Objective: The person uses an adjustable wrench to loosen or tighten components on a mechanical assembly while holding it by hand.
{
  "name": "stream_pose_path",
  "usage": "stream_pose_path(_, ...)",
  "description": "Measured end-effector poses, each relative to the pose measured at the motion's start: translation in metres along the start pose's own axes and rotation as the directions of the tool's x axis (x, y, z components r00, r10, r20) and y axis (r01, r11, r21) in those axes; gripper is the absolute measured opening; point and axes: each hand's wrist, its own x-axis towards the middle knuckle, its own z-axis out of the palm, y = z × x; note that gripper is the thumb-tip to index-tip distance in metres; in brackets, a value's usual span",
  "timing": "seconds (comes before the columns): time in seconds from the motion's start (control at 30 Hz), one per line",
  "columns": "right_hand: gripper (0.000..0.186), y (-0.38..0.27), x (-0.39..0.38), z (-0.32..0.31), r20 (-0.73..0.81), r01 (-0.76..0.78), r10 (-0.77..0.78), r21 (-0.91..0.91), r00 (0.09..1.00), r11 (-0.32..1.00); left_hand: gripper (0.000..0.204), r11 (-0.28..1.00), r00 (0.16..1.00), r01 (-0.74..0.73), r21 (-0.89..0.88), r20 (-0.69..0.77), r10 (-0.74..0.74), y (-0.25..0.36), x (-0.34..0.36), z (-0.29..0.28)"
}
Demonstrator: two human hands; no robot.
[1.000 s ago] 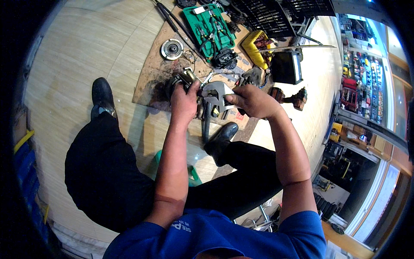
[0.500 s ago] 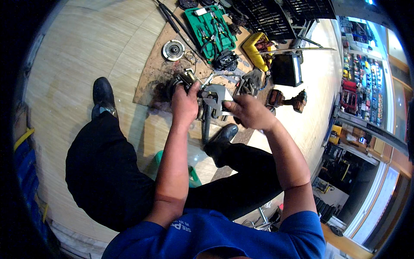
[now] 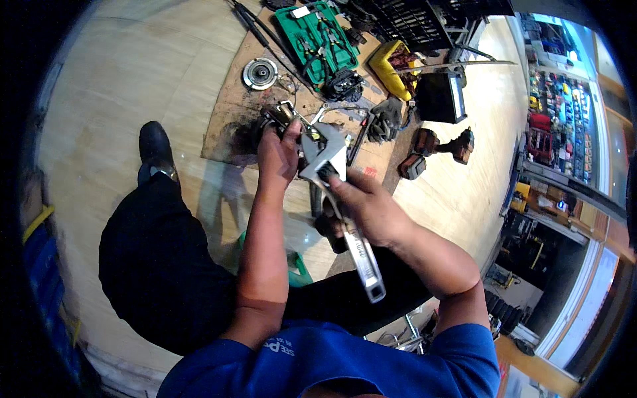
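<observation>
An adjustable wrench [image 3: 363, 259] is gripped in my right hand [image 3: 371, 209]. Its wide jaw end points up and away beside my left hand, while the long handle slants down to the right over my thigh. My left hand [image 3: 279, 154] is closed around a dark, metal-framed machine part [image 3: 285, 114] above the cardboard. Much of that part is hidden by my fingers. Whether the wrench jaws touch it, I cannot tell. A smaller combination wrench [image 3: 320, 113] lies on the cardboard just beyond, and a grey glove [image 3: 385, 121] rests to its right.
A stained cardboard sheet [image 3: 222, 123] covers the floor ahead. On it sit a round metal disc part [image 3: 260, 73], a green tool case [image 3: 318, 40] with pliers, and a yellow container [image 3: 391, 69]. A cordless power tool [image 3: 458, 146] and black box [image 3: 441, 98] stand on the right.
The adjustable wrench has swung round in my right hand, its handle now showing toward my lap. My right hand has come lower and nearer to me. My left hand keeps its hold.
</observation>
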Motion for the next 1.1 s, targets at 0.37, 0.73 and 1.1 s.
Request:
stream_pose_path(0.37,0.029,-0.039,0.022,-0.078,0.084,0.209,-0.247,-0.817,0.965,0.538,0.043,0.998,0.999,-0.042,0.036,-0.020,0.043,0.010,-0.005,0.000)
stream_pose_path(0.73,0.034,-0.039,0.041,-0.075,0.188,0.272,-0.217,-0.834,0.958,0.480,0.042,0.996,0.999,-0.033,0.083,-0.020,0.035,0.017,-0.007,-0.001)
stream_pose_path(1.1,0.039,-0.052,0.044,-0.070,0.136,0.167,-0.097,-0.852,0.986,0.497,0.042,0.999,0.998,-0.049,0.011,-0.024,0.050,0.007,-0.004,0.001)
